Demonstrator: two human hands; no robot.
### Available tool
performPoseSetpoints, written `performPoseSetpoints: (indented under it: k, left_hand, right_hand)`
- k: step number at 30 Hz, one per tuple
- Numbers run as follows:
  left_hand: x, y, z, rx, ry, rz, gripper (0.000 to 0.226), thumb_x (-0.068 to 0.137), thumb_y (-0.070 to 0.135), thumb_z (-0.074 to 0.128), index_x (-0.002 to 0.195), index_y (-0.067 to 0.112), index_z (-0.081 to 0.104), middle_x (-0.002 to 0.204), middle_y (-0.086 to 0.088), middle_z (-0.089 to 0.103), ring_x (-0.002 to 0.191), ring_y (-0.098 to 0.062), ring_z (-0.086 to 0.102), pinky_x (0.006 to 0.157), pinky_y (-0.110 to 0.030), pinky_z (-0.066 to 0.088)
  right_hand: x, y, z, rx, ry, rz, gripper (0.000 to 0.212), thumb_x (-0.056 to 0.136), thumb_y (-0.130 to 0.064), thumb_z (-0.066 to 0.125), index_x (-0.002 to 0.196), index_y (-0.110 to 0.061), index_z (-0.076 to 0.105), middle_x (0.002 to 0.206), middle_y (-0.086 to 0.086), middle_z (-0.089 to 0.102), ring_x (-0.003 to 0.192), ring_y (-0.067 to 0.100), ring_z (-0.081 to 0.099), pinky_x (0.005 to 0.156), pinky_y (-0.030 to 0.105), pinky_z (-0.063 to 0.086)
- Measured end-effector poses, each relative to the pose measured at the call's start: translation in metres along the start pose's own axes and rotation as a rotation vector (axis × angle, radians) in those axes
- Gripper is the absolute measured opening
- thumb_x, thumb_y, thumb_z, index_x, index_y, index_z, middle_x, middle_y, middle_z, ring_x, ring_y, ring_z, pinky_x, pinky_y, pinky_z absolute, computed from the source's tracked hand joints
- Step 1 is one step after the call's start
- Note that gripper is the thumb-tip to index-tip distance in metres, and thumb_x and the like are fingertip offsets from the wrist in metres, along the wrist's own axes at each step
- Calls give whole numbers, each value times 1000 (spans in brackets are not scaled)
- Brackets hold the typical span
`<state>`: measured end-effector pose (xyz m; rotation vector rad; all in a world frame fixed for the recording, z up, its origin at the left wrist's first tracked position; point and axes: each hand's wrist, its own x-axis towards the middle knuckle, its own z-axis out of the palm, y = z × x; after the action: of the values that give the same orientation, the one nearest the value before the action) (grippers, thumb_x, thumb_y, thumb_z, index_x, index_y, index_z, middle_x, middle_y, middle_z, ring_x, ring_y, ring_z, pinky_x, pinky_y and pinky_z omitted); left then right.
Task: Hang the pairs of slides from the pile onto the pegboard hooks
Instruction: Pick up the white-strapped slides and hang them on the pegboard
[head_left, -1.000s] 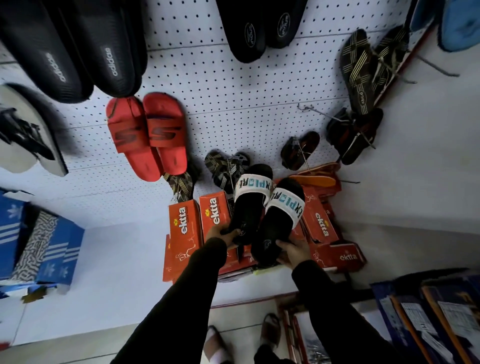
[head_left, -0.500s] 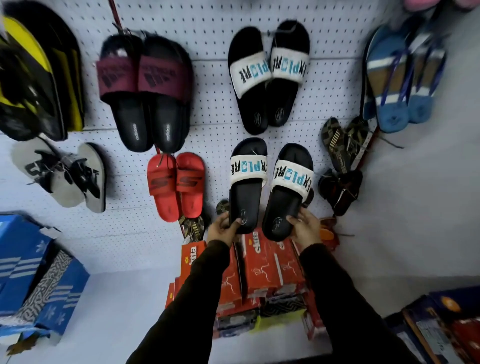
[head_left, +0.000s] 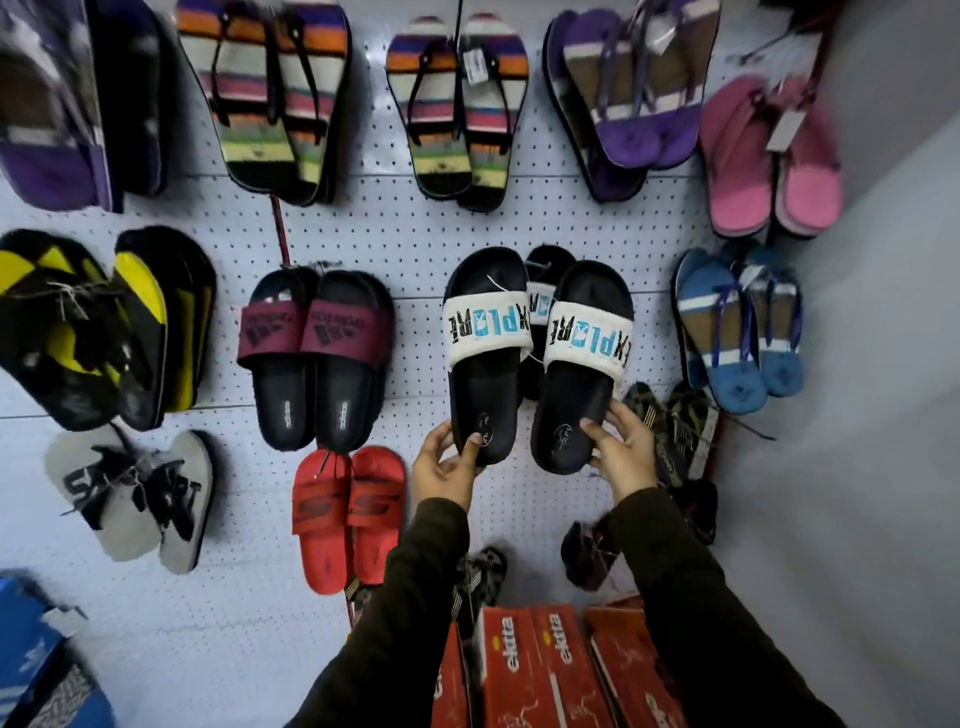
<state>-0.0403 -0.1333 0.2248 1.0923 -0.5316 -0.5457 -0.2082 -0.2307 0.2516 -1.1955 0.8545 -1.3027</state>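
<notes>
Setting: white pegboard (head_left: 426, 244) wall crowded with hanging sandals; red shoe boxes (head_left: 540, 670) stacked below.
Held pair: two black slides with white EXPLORE straps, left slide (head_left: 485, 353) and right slide (head_left: 582, 364), raised against the board, long axes near vertical, toes up.
Left hand (head_left: 447, 467): grip clenched on the left slide's heel.
Right hand (head_left: 621, 457): grip clenched on the right slide's heel.
Key relation: a matching hung pair (head_left: 540, 312) sits directly behind, between the two held slides, so the hook likely lies up and ahead of both hands.
Hidden: the hook itself; any tie joining the pair.
</notes>
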Motion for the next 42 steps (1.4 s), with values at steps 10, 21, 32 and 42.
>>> performPoseSetpoints:
  k: [10, 21, 32, 42]
  left_hand:
    - [37, 31, 49, -53, 0, 53, 44, 85, 5, 68, 127, 1, 54, 118, -12, 63, 87, -29, 66, 68, -32, 62]
    - [54, -28, 50, 77, 55, -59, 40, 86, 5, 67, 123, 6, 54, 130, -20, 60, 88, -27, 62, 79, -39, 57]
    - [85, 11, 82, 1159, -149, 902, 62, 97, 47, 32, 154, 33, 13, 166, 4, 1, 154, -20, -2, 125, -41, 4]
    - [109, 26, 80, 1383, -231, 778, 66, 94, 54, 25, 155, 35, 7, 166, 5, -3, 154, -23, -3, 124, -45, 4]
  right_hand:
    - [64, -46, 5, -20, -54, -27, 47, 92, 1, 59, 138, -9, 54, 138, 11, 61, 124, 36, 62, 98, 55, 54]
    - [82, 1, 8, -131, -117, 40, 53, 93, 1, 59, 144, -8, 46, 143, 16, 55, 131, 35, 56, 104, 56, 49]
    - [111, -3, 26, -1014, -166, -744, 69, 102, -44, 36, 161, -29, 3, 168, -5, -16, 158, 25, -5, 127, 47, 15]
    - [119, -9, 36, -1070, -233, -656, 69, 101, -47, 37, 161, -31, 5, 170, -5, -8, 158, 24, -4, 127, 46, 18]
